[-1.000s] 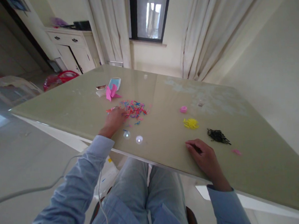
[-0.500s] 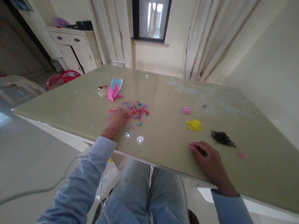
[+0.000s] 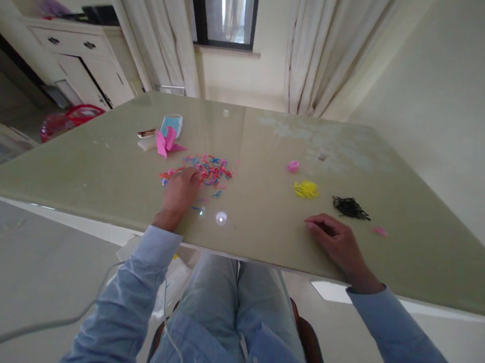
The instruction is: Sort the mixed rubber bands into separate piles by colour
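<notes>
My left hand point(image 3: 180, 191) rests at the left edge of a mixed pile of small red, blue and pink pieces point(image 3: 214, 171); its fingertips touch the pile and are partly hidden. On the tabletop at the right lies my right hand point(image 3: 335, 240), its fingers curled together, with whatever they hold too small to see. Just beyond it are a yellow pile point(image 3: 306, 189) and a black pile point(image 3: 351, 207) of small pieces. A few pink pieces point(image 3: 379, 231) lie right of the black pile, and a round pink item point(image 3: 293, 167) sits behind the yellow one.
Behind the mixed pile lie a pink folded paper shape point(image 3: 168, 142), a blue face mask point(image 3: 172, 125) and a small dark-and-white packet point(image 3: 146, 133). The table's near edge point(image 3: 240, 258) runs above my lap. A cable hangs at the left.
The whole view has shifted, so the table items sit further left and higher. My left hand has moved slightly over the left side of the mixed pile. My right hand keeps its curled pose.
</notes>
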A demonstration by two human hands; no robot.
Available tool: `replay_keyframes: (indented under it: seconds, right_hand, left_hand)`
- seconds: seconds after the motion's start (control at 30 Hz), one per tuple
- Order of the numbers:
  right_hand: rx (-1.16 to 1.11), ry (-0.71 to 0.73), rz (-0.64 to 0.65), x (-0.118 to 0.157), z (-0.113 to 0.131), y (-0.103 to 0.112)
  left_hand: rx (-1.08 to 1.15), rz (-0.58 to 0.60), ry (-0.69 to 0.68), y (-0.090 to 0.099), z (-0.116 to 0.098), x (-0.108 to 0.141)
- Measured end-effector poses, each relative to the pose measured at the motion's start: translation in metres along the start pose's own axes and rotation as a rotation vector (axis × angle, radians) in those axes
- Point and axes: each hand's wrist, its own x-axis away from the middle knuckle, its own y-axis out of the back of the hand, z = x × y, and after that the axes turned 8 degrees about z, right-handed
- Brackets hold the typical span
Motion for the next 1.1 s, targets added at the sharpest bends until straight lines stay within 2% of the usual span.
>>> replay_keyframes:
  seconds: [0.27, 0.4, 0.5, 0.53, 0.67, 0.77, 0.87, 1.1]
  right_hand:
    - [-0.038, -0.041, 0.006, -0.001, 0.000, 0.001]
    - [-0.052, -0.055, 0.002, -0.001, 0.001, 0.001]
    - [-0.064, -0.061, -0.001, -0.001, 0.001, 0.001]
    - [-0.066, -0.061, -0.002, -0.001, 0.002, 0.001]
    - [-0.055, -0.046, -0.006, 0.000, 0.002, -0.001]
    - [-0.042, -0.034, -0.002, 0.000, 0.003, -0.002]
    - [-0.033, -0.027, -0.001, -0.001, 0.002, -0.003]
    - [0.006, -0.003, -0.016, -0.001, 0.004, -0.010]
  left_hand:
    - [0.294, -0.107, 0.037, 0.008, -0.008, 0.011]
    - [0.545, -0.083, 0.046, 0.005, -0.026, 0.024]
    - [0.717, -0.040, 0.047, 0.001, -0.048, 0.039]
    - [0.830, -0.011, 0.058, 0.000, -0.057, 0.044]
    - [1.537, 0.090, 0.207, -0.004, -0.093, 0.063]
    - [1.880, 0.133, 0.325, -0.008, -0.116, 0.073]
    - [2.011, 0.206, 0.384, -0.013, -0.133, 0.078]
    - [2.063, 0.351, 0.399, -0.023, -0.163, 0.084]
